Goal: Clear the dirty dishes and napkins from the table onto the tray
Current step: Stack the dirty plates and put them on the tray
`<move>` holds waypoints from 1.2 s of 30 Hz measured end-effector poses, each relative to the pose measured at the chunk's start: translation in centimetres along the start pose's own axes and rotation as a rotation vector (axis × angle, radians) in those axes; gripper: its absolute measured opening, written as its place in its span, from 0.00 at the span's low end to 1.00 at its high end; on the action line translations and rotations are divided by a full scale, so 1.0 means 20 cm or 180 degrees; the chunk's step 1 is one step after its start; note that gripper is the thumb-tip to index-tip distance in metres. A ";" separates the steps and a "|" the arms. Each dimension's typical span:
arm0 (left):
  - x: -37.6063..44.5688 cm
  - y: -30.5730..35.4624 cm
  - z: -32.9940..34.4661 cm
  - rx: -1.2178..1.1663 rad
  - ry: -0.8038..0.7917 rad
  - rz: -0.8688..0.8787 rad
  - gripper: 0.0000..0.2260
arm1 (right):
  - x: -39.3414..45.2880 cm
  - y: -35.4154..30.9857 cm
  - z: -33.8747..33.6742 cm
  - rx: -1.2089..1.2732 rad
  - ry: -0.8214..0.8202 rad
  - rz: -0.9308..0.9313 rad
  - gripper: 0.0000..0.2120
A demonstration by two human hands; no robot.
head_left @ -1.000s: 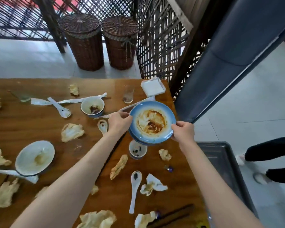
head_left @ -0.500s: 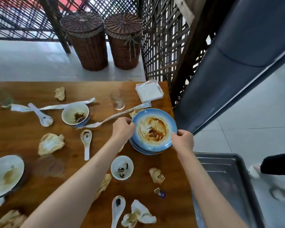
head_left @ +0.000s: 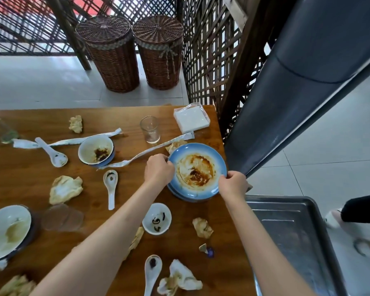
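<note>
Head view: two hands (head_left: 159, 170) (head_left: 233, 184) grip blue plate (head_left: 198, 169).

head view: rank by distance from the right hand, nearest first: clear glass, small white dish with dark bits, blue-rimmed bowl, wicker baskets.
From the right hand:
1. Small white dish, on its near-left side.
2. Clear glass, up-left past the blue plate.
3. Blue-rimmed bowl, far left, mid-table.
4. Wicker baskets, on the floor beyond the table.

text: none legible | labels: none | numbers: none | signs: none
</note>
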State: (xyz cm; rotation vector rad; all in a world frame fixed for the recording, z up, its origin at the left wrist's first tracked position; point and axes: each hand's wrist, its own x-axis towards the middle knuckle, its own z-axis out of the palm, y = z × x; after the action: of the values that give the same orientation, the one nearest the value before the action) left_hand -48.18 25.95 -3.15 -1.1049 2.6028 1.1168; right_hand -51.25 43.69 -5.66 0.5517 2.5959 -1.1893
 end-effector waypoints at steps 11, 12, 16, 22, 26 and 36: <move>0.02 -0.03 0.01 -0.0165 -0.0020 0.0030 0.16 | -0.01 0.00 0.00 -0.0038 -0.0034 -0.0085 0.12; 0.02 -0.03 0.01 -0.0213 -0.0034 0.0032 0.16 | -0.01 0.00 0.00 -0.0026 -0.0053 -0.0089 0.12; 0.03 -0.06 0.00 -0.0466 -0.0160 -0.0094 0.17 | 0.00 0.01 0.00 0.0087 -0.0197 0.0014 0.08; 0.05 -0.06 -0.03 -0.0626 -0.0411 -0.0527 0.18 | -0.01 0.00 -0.04 0.1092 -0.0945 0.0667 0.17; 0.06 -0.06 -0.04 -0.0648 -0.0471 -0.0578 0.16 | -0.03 0.01 -0.02 0.1172 -0.0866 0.0507 0.17; 0.00 -0.03 -0.09 -0.1139 -0.0262 -0.0368 0.14 | -0.03 -0.02 -0.09 0.1261 -0.0736 0.0195 0.16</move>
State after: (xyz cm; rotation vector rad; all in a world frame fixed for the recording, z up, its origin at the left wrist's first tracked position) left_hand -47.40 24.50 -2.27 -1.2226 2.2996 1.6047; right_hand -50.92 44.72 -4.04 0.5244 2.1472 -1.6507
